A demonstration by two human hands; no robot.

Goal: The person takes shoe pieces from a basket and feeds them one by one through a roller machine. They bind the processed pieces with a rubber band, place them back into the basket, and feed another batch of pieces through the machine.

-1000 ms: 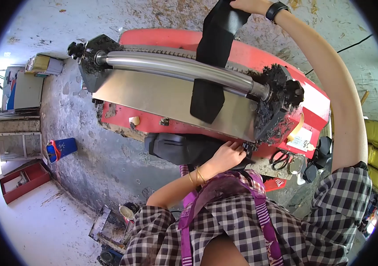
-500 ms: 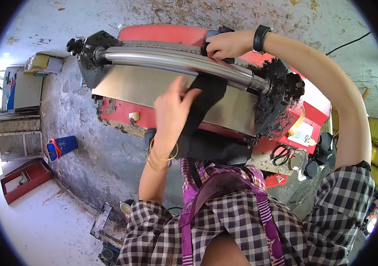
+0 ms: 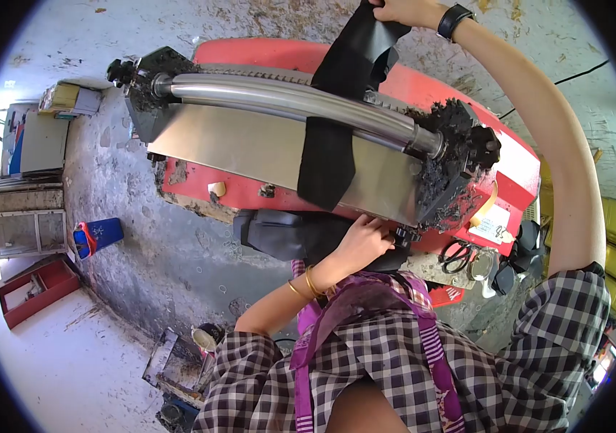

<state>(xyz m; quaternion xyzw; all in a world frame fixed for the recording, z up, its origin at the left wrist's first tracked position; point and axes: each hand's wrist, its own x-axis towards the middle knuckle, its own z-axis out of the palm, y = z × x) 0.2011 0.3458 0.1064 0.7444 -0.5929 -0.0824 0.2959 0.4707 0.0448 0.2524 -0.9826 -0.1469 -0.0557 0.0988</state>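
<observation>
A red machine (image 3: 265, 54) with a long metal roller (image 3: 250, 96) and a metal plate (image 3: 228, 144) lies across the view. One black piece (image 3: 326, 162) rests on the plate, its upper end at the roller. Behind the roller, my right hand (image 3: 403, 10) grips black material (image 3: 358, 50) raised at the top edge of the view. My left hand (image 3: 364, 245) is at the near edge of the machine, fingers bent over black material (image 3: 286, 234) on my lap; what its fingertips hold is hidden.
Scissors (image 3: 456, 256), a round tin (image 3: 482, 265) and a paper label (image 3: 492, 222) are at the machine's right end. Black debris (image 3: 441, 137) clings around the roller's right end. A blue bin (image 3: 102, 237) stands on the left.
My right hand has risen away from the roller with black material. My left hand has let go of the piece on the plate and moved down and right to the near edge.
</observation>
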